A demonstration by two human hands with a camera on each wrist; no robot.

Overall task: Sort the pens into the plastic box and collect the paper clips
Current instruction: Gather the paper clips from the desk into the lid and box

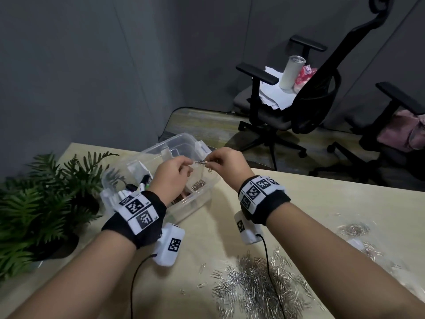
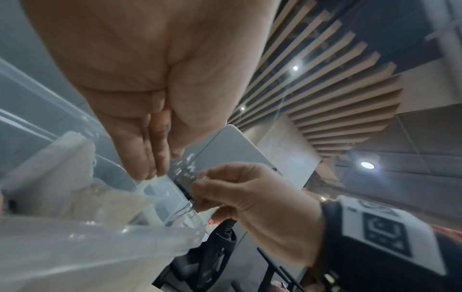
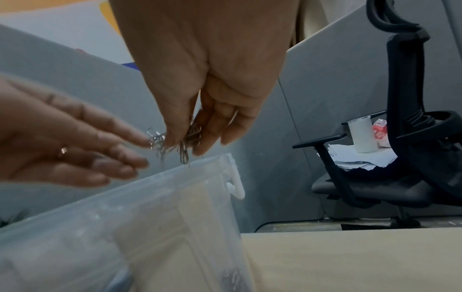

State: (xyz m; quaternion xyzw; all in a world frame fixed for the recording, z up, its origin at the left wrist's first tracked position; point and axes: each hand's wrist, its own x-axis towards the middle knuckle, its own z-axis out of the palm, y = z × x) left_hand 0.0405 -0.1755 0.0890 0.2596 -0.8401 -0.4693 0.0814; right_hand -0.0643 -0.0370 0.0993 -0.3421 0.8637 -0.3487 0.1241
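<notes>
— Head view?
— A tangled cluster of paper clips (image 1: 203, 162) is held over the clear plastic box (image 1: 202, 199) between right hand (image 1: 226, 163) and left hand (image 1: 173, 178). Pens (image 1: 138, 188) are seen inside; loose clips (image 1: 259, 282) are strewn on the worktop (image 1: 322, 215).
— Left wrist?
— The left grip is seen straight-fingered, touching the cluster.
— Right wrist?
— The right grip is pinched on it above the box rim.

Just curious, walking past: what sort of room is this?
Most likely an office: two black swivel chairs beside a pale desk, grey partition panels, and paper clips heaped on the desk.
</notes>
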